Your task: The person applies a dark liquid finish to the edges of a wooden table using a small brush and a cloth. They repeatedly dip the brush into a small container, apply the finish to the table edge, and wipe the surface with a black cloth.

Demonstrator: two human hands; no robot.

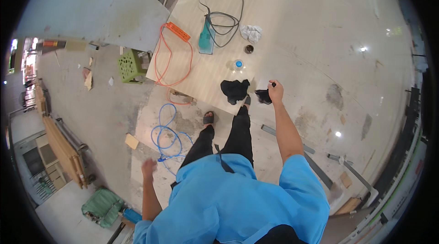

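My right hand (275,92) is stretched forward past the table's right edge, its fingers closed on a black cloth piece (263,97) that hangs from it; whether this is a glove I cannot make out. Left of it, a larger crumpled black cloth (235,91) lies at the near right corner of the light wood-look table (201,77). My left hand (148,167) is low at my left side, above the floor. Motion smears its fingers, and nothing shows in it.
On the table are a blue-capped clear bottle (238,64), a dark round container (248,49), crumpled white material (251,34), a teal corded device (206,38) and an orange power strip (178,31). A blue hose (165,136) coils on the floor; a green plastic stool (130,66) stands left.
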